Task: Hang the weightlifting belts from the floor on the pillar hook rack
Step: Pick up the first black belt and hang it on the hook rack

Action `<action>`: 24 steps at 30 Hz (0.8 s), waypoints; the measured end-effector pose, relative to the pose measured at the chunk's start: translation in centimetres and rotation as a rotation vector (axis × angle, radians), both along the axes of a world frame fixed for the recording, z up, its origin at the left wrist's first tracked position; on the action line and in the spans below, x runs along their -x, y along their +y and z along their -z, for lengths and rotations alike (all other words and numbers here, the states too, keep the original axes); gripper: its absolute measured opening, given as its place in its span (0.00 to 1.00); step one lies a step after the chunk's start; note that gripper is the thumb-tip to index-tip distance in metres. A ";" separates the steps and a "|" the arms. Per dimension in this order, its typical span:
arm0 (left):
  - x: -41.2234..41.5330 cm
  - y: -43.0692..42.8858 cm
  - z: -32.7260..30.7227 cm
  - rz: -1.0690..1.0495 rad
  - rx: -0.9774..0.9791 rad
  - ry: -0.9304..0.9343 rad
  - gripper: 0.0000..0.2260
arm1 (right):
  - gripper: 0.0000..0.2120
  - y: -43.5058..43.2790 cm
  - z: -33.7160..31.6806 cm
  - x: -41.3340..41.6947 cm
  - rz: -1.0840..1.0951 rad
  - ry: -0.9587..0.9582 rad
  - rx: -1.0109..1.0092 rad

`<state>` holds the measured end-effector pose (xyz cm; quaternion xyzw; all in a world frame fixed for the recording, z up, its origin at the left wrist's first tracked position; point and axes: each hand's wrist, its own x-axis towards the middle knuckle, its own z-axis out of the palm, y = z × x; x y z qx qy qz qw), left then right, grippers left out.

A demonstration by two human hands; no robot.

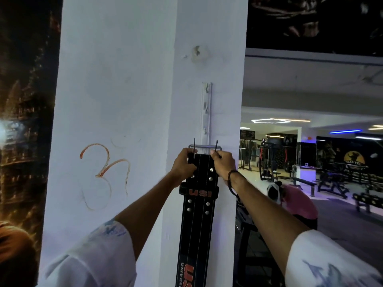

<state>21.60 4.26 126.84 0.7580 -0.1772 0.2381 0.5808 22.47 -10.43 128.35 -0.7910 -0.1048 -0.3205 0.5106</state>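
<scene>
A black weightlifting belt with rivets and red "USI" lettering hangs down along the white pillar. Its metal buckle, with two prongs pointing up, is at the belt's top. My left hand grips the belt's top left edge. My right hand grips the top right edge and a prong. Just above the buckle runs the white vertical hook rack with three small hooks, screwed to the pillar. Whether the buckle rests on a hook I cannot tell.
A dark mural wall stands left of the pillar. To the right the gym floor opens with benches and machines. A person in a pink top bends low close behind the pillar. An orange scribble marks the pillar's left face.
</scene>
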 end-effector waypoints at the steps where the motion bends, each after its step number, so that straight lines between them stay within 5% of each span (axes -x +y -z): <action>1: -0.7 0.1 0.3 -0.002 0.003 0.008 0.25 | 0.20 0.0 0.0 -0.7 -0.002 0.024 0.004; 10: -2.7 1.1 3.3 0.028 -0.023 -0.018 0.24 | 0.22 0.2 2.3 -2.7 -0.018 0.063 -0.013; 14: -3.3 1.0 3.6 -0.043 0.078 -0.010 0.11 | 0.19 0.2 1.7 -2.4 -0.028 0.115 -0.046; 17: -4.1 0.8 3.6 -0.211 0.051 -0.047 0.21 | 0.20 0.2 1.3 -2.6 0.034 0.141 -0.025; 24: -3.0 -0.2 1.6 -0.461 -0.077 0.011 0.21 | 0.17 0.6 0.9 -2.1 0.097 0.193 0.002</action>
